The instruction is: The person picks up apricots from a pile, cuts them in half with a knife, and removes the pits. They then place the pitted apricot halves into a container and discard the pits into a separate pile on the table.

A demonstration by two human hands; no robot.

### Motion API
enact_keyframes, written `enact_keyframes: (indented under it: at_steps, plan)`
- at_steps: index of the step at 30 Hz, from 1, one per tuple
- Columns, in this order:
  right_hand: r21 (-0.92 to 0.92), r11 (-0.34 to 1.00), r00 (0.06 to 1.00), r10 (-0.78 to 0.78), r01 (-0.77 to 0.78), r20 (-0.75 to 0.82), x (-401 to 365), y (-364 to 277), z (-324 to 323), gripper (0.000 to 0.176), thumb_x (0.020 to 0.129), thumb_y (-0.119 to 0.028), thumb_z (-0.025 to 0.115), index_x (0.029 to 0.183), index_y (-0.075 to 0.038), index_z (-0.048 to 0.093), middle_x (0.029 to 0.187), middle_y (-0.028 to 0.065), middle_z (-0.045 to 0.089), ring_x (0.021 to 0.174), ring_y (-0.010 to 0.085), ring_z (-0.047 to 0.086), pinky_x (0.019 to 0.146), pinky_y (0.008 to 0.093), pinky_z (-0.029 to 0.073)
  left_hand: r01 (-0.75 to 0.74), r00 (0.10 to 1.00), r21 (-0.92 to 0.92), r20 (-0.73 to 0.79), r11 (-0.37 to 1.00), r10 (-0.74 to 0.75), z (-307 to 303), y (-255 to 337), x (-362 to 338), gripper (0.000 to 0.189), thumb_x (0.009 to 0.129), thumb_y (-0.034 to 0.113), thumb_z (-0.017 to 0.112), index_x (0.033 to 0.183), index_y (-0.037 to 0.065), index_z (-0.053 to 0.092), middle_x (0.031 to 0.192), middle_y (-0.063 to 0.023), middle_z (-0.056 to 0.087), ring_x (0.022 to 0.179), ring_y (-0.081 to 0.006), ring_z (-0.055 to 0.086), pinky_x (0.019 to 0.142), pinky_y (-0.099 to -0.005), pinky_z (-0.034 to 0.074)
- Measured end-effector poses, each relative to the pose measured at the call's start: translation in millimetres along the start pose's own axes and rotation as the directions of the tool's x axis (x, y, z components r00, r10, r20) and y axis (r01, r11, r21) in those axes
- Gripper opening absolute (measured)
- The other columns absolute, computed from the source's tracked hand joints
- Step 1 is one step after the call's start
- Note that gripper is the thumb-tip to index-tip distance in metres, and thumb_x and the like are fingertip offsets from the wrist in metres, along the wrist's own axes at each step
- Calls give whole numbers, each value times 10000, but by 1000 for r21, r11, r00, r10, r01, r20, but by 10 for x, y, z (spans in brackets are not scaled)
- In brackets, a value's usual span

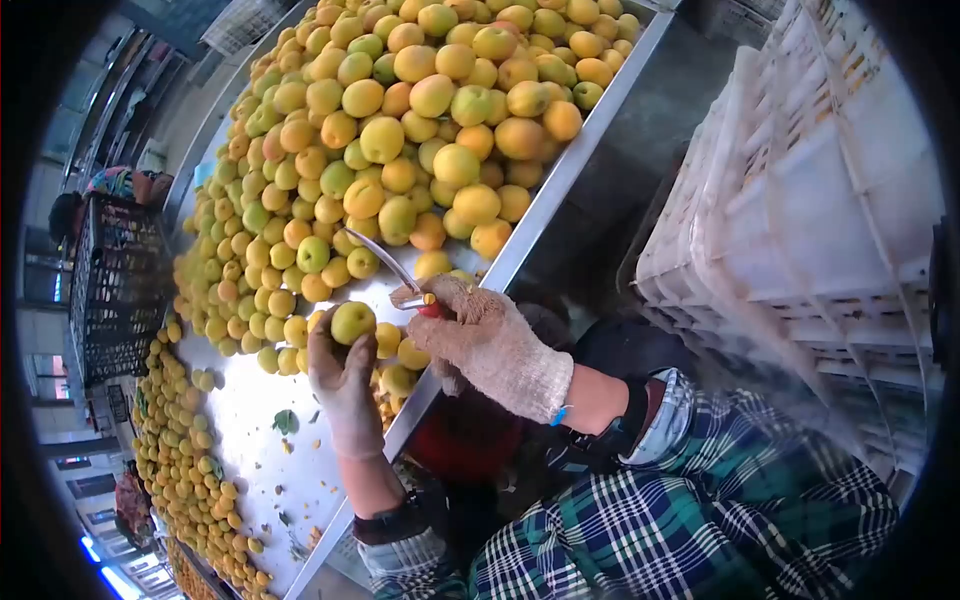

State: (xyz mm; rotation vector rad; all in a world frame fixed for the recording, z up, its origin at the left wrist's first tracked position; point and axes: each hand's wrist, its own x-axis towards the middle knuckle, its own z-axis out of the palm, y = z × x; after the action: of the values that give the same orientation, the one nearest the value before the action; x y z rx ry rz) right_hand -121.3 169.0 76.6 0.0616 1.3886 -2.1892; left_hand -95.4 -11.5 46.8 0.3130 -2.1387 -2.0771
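Observation:
My left hand (345, 385), in a thin pale glove, holds a yellow-green fruit (353, 323) between thumb and fingers. In a dirty knitted glove, my right hand (490, 345) is wrapped round the red handle of a small curved knife (385, 258). The blade points up and left, above the held fruit and apart from it. A large heap of yellow, green and orange fruit (400, 130) lies on the metal table just beyond both hands. Several loose fruits are right beside them.
The metal table's raised edge (585, 140) runs diagonally past my wrists. White plastic crates (780, 230) stand at the right. A black crate (120, 285) is at the left, with a person (130, 185) behind it. Leaves and scraps lie on the table surface (270, 470).

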Motion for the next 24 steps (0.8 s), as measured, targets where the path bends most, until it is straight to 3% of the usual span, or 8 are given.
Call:
enact_keyframes:
  at_steps: [2, 5, 6, 9, 12, 15, 21, 24]
  plan:
    - [-146, 988, 997, -52, 59, 50, -1, 164, 83, 263, 950, -168, 546, 1201, -90, 553, 741, -33, 549, 576, 56, 532, 519, 227, 442, -10, 1000, -203, -11, 979, 8, -95, 96, -227, 590, 891, 189, 573, 1377, -58, 349, 1250, -131, 492, 1001, -230, 579, 908, -358, 483]
    - [-328, 875, 933, -318, 357, 169, 14, 409, 170, 266, 950, -179, 552, 1202, -93, 551, 799, -6, 591, 677, 89, 583, 613, 266, 493, -24, 999, -332, -28, 943, 16, -118, 90, -471, 673, 853, 260, 596, 1404, -30, 342, 1244, -140, 499, 949, -227, 585, 867, -350, 493]
    - [-398, 879, 962, -207, 263, 178, -54, 326, 209, 310, 932, -293, 533, 1183, -112, 522, 936, 186, 638, 898, 371, 622, 775, 410, 497, 11, 1000, -323, -21, 946, -19, -175, 26, -520, 681, 841, 274, 590, 1406, -11, 341, 1245, -142, 503, 1020, -249, 575, 900, -361, 484]
    - [-602, 706, 927, -282, 374, 246, -104, 458, 250, 373, 909, -282, 532, 1232, -106, 473, 949, 204, 636, 901, 392, 614, 768, 460, 496, 37, 999, -458, 11, 888, -35, -214, -147, -638, 610, 878, 319, 562, 1373, 16, 372, 1255, -117, 504, 1202, -241, 493, 1033, -367, 396]
    - [-713, 506, 859, -426, 485, 283, -136, 611, 276, 434, 885, -213, 528, 1300, -121, 441, 987, 181, 634, 841, 385, 628, 712, 458, 518, 111, 990, -561, -13, 821, -143, -156, -215, -759, 546, 939, 376, 496, 1344, 21, 404, 1260, -103, 502, 1199, -222, 488, 1045, -358, 376]
    - [-752, 452, 863, -399, 479, 310, -119, 643, 295, 434, 876, -220, 525, 1282, -104, 423, 981, 194, 635, 836, 383, 631, 700, 479, 511, 45, 998, -480, 52, 876, -23, -145, -243, -771, 467, 1031, 330, 325, 1360, 7, 392, 1319, -145, 495, 1221, -230, 487, 1057, -388, 376]
    - [-798, 360, 862, -359, 483, 359, -91, 741, 443, 467, 857, -197, 542, 1292, -78, 419, 1049, 190, 625, 837, 369, 640, 683, 456, 524, 25, 986, -23, -165, 999, -28, -221, -119, -844, 548, 967, 502, 423, 1237, 30, 491, 1050, -50, 572, 960, -147, 566, 835, -269, 462]
    - [-807, 291, 833, -394, 514, 388, -94, 824, 522, 488, 845, -178, 566, 1300, -74, 425, 1076, 183, 625, 842, 361, 644, 684, 434, 531, -58, 980, 123, -183, 991, 80, -300, -128, -895, 458, 1017, 381, 346, 1227, -1, 488, 1080, -114, 561, 954, -196, 571, 853, -308, 475]
